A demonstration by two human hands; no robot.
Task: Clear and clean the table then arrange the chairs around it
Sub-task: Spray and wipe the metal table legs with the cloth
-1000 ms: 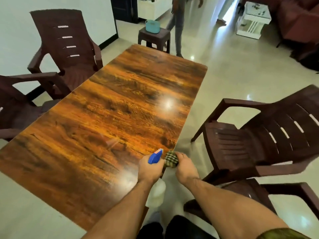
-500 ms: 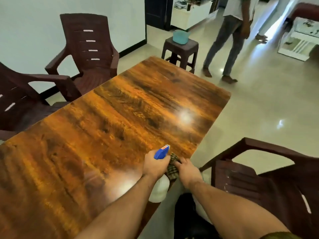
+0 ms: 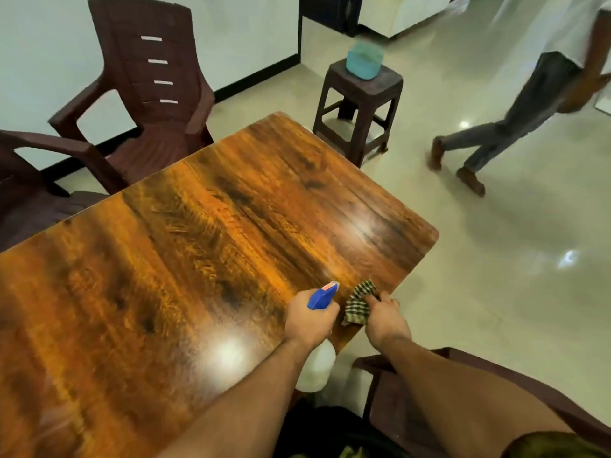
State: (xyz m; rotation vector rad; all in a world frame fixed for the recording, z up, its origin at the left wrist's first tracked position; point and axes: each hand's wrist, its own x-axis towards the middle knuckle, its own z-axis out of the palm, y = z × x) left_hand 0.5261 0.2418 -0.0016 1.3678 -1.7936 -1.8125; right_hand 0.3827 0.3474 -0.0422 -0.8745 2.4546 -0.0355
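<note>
Table (image 3: pixel 198 259): recorded directly ahead, its near right edge under both hands; the cleaning stage was judged to be in hand. Spray bottle (image 3: pixel 322 296) was gripped in the left hand (image 3: pixel 309 322), fingers wrapped round the neck, blue trigger head aimed across the top, white body hung below the table edge. Checked cloth (image 3: pixel 358 305) was pinched, bunched, in the right hand (image 3: pixel 385 317) at that edge; contact with the surface could not be told.

Risks noted: mist could be carried past the edge onto the polished floor tiles (image 3: pixel 496 292), given how near the edge the nozzle was held; a slippery patch would be left where a passer-by (image 3: pixel 529 104) was seen in stride. Streaks could be left on so glossy a top if the cloth were not opened out.

Materials: top smooth, high-gloss, orange-brown grain, rounded corners, lamp glare reflected. Armchair (image 3: pixel 158 94) moulded dark-brown plastic, slotted back, set off from the table. Stool (image 3: pixel 360 100) of the same plastic, a teal tub (image 3: pixel 363 61) borne on it.
</note>
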